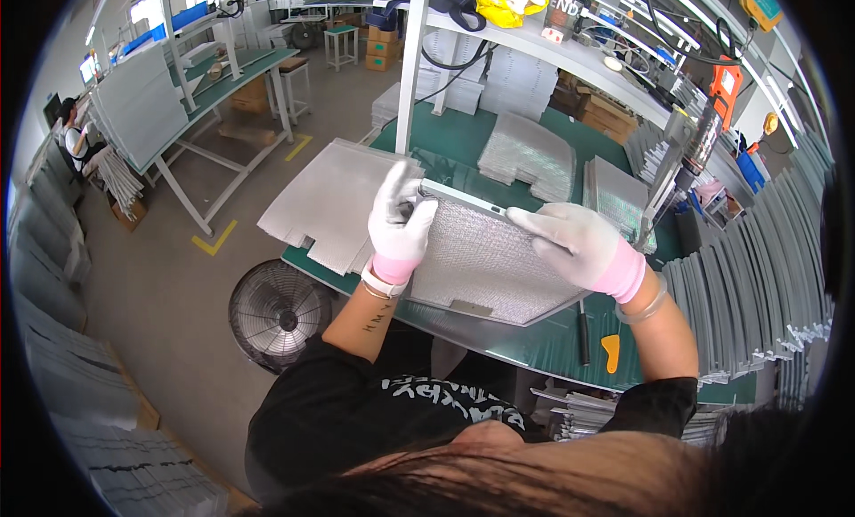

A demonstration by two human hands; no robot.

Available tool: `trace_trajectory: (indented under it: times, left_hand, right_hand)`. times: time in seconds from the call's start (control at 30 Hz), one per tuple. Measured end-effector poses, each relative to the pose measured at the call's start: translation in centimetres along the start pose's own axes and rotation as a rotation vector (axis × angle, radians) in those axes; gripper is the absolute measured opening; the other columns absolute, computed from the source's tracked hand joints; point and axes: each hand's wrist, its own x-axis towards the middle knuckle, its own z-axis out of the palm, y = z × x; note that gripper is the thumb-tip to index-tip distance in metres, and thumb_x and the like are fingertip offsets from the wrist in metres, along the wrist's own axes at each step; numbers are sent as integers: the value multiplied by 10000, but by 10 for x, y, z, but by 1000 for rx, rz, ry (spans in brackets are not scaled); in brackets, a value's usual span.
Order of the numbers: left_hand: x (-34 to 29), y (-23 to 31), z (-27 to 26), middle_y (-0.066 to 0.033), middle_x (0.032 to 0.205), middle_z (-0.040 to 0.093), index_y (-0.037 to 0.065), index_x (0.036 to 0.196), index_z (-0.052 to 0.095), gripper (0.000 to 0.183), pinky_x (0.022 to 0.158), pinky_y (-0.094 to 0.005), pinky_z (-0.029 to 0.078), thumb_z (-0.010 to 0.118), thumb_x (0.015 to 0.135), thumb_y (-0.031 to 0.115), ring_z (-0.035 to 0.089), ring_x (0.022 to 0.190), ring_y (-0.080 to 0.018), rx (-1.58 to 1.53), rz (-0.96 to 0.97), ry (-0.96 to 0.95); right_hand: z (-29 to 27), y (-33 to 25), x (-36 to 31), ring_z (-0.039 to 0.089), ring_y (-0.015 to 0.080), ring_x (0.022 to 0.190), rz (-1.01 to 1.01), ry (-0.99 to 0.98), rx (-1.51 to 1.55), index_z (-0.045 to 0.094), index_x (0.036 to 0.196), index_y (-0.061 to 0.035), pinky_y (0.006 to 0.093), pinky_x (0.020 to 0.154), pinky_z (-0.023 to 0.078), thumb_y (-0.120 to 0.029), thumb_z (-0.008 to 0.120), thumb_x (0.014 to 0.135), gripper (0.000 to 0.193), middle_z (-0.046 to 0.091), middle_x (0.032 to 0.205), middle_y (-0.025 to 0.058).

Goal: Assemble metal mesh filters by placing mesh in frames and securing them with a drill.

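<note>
A silver mesh filter panel (pixel 490 263) is tilted up over the green worktable in front of me, with a pale metal frame strip (pixel 463 197) along its far edge. My left hand (pixel 398 221), in a white glove with a pink cuff, is at the panel's far left corner, thumb against it and one finger pointing up. My right hand (pixel 574 243), gloved alike, grips the frame at the far right corner, fingers along the strip. Part of the left fingers is hidden. A dark-handled tool (pixel 583 334) and a yellow scraper-like piece (pixel 610 352) lie right of the panel.
Mesh sheets (pixel 325 201) overhang the table's left side; another stack (pixel 530 156) lies farther back. A red power screwdriver (pixel 726 94) hangs at the right, above a long row of grey frames (pixel 757 268). A floor fan (pixel 283 317) stands left; another person (pixel 76 143) sits far left.
</note>
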Motion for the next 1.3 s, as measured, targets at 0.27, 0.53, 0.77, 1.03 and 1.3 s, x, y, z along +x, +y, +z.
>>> trace_trajectory:
  times: [0.27, 0.53, 0.77, 1.03, 1.3]
  left_hand:
    - [15, 4, -8, -57, 1078, 574, 17, 1073, 623, 210, 708, -199, 427, 632, 868, -30, 497, 795, -67, -183, 122, -186]
    - [12, 5, -6, -62, 1070, 548, 37, 1115, 584, 248, 734, -215, 432, 614, 877, -28, 510, 830, -85, -185, 55, -231]
    - [7, -10, -2, -132, 1122, 470, 68, 1152, 518, 346, 954, -362, 408, 640, 830, 29, 490, 1033, -259, 11, 174, -349]
    - [38, -3, 3, -41, 1048, 574, 20, 1225, 508, 292, 852, -249, 458, 528, 939, -33, 547, 908, -99, 19, 42, -218]
    - [55, 81, 156, -40, 733, 594, 147, 1137, 601, 290, 607, -347, 508, 584, 849, 173, 638, 704, -241, 345, 1048, -1427]
  right_hand:
    - [-6, 0, 22, 619, 324, 814, -4, -15, 118, 596, 1129, -28, 392, 717, 496, -14, 637, 796, 336, 597, 836, 146]
    - [29, 2, 62, 631, 361, 869, 165, -101, 88, 519, 1079, -14, 432, 787, 504, -161, 643, 864, 289, 606, 906, 189]
    - [16, -18, 49, 623, 359, 898, 172, -46, -231, 555, 1155, -16, 435, 788, 501, -268, 677, 848, 416, 616, 936, 166]
    - [91, 16, -157, 623, 240, 725, 679, 1025, -25, 618, 1094, 31, 332, 736, 511, 17, 562, 891, 211, 650, 847, 146]
    - [225, 67, -272, 644, 399, 953, 1517, -55, -329, 339, 1452, -41, 486, 838, 528, -221, 573, 902, 624, 582, 1152, 222]
